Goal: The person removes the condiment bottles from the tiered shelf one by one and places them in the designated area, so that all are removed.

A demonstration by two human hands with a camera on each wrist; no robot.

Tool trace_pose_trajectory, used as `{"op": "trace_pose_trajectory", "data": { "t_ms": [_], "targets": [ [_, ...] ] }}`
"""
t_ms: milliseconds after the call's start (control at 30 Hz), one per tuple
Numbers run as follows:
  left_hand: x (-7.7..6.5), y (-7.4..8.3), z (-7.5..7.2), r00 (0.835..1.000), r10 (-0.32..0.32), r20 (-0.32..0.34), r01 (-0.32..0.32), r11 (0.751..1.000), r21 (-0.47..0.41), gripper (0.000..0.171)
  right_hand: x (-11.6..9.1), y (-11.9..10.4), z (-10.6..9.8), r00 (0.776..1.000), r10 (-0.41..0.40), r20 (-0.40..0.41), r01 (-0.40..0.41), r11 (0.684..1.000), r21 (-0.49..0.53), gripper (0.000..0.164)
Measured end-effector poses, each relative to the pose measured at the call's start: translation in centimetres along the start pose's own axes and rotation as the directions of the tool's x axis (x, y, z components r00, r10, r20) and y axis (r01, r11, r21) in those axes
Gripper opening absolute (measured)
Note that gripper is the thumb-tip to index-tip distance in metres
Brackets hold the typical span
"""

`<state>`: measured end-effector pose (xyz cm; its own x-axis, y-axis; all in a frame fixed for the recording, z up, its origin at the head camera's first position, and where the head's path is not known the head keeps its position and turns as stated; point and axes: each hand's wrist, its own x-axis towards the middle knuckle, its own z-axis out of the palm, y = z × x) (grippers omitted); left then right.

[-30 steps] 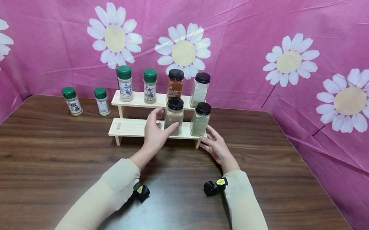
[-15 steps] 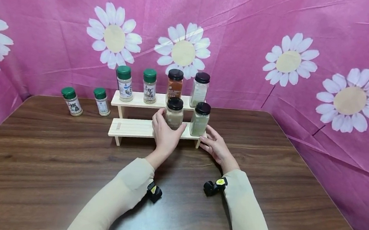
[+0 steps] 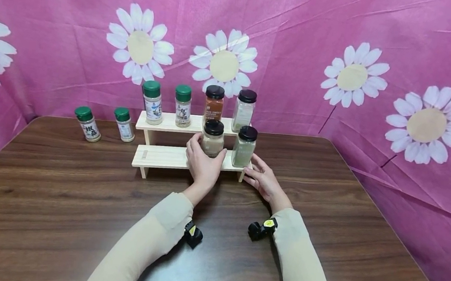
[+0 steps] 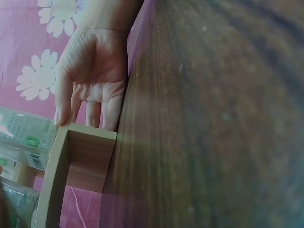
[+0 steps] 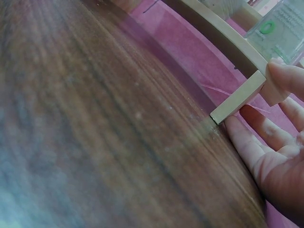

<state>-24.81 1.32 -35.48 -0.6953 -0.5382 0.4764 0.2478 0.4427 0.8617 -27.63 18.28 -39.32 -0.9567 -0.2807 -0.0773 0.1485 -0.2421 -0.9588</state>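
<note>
My left hand holds a square black-lidded spice jar of beige powder, fingers along its left side and thumb at its right. The jar is upright over the lower step of a two-tier wooden rack; the hand covers its base. At the rack's right end, my right hand grips the board's corner. In the right wrist view, its thumb presses the board's end while other fingers reach around the leg. Beside it stands a black-lidded jar of green seasoning.
On the upper step stand two green-capped shakers, a red sweet pepper jar and a pale jar. Two more green-capped shakers are left of the rack on the wooden table. Behind hangs a pink flowered cloth.
My left hand has shifted right, its fingers and thumb closing about the beige jar. The jar looks unmoved. My right hand has stayed at the rack's end.
</note>
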Motion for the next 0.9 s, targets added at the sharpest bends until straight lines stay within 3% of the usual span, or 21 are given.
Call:
{"op": "trace_pose_trajectory", "data": {
  "t_ms": [633,900],
  "targets": [
    [0.2,-0.7,-1.7,0.997,0.033,0.073,-0.027,0.997,-0.073,0.058,-0.1,-0.1,0.1,1.000,-0.007,0.000,0.007,1.000,0.003,0.062],
    [0.5,-1.1,-2.5,0.992,0.084,0.098,-0.071,0.990,-0.126,0.054,-0.1,-0.1,0.2,1.000,-0.005,0.000,0.005,1.000,0.007,0.061]
  ]
}}
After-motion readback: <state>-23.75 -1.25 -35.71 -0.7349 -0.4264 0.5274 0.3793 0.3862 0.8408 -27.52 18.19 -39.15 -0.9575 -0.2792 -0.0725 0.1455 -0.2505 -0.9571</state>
